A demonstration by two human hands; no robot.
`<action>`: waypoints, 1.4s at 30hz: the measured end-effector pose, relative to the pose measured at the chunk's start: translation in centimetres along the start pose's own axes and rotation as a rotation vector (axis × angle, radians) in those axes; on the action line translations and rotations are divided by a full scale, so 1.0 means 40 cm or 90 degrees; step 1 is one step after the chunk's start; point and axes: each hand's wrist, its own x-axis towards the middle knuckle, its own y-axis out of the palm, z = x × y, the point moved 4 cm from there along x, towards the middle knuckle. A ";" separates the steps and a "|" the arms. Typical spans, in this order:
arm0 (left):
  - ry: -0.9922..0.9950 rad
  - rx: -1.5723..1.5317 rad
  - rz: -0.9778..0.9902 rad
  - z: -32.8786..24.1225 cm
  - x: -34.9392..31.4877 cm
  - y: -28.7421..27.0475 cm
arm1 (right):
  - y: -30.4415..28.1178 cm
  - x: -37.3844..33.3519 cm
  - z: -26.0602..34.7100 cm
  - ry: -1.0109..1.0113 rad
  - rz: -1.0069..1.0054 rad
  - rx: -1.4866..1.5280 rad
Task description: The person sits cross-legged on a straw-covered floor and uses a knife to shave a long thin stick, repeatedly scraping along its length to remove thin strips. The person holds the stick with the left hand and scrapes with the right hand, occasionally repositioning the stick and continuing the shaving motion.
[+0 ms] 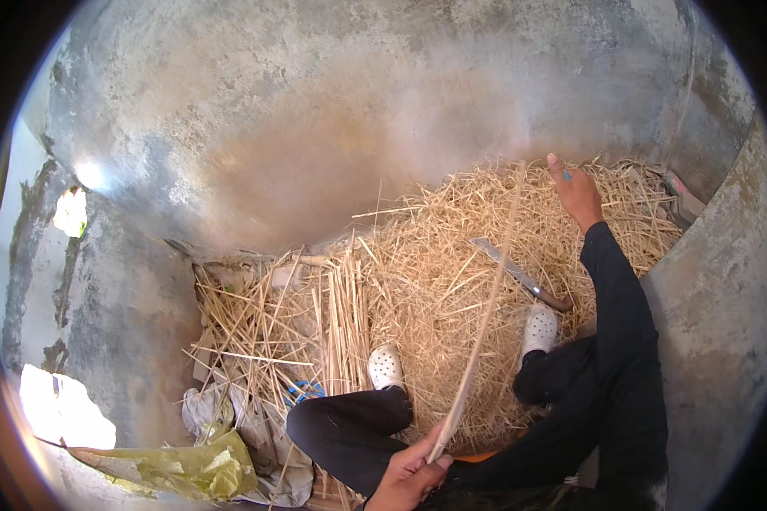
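Note:
Low in the middle, my left hand (409,477) is closed around the lower end of a long, thin bamboo strip (479,341). From there the strip slants up and slightly right, over the shavings. Its far tip is beside my right hand (578,198), with a visible gap between them. That hand is raised near the wall, one digit stretched out and the others partly curled; nothing shows in its grasp. A small blue band is on one of its fingers. Under the strip lies a billhook (520,271) with a grey blade and brown handle, near my right shoe.
A deep heap of pale shavings (435,255) spreads between my white clogs (385,368) and the concrete wall (358,111). Split strips (343,324) are stacked at left, beside loose tangled ones. Yellow-green sheeting (187,468) and a pale sack (268,460) lie at lower left.

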 end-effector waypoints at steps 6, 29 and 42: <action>0.114 -0.352 0.090 -0.028 0.066 -0.034 | -0.053 -0.283 0.289 -0.300 0.283 0.227; 0.131 -0.287 0.043 -0.067 0.059 0.008 | -0.029 -0.424 0.374 -0.495 0.308 0.193; 0.107 -0.146 -0.034 -0.047 0.059 -0.006 | -0.005 -0.408 0.321 -0.424 0.316 0.138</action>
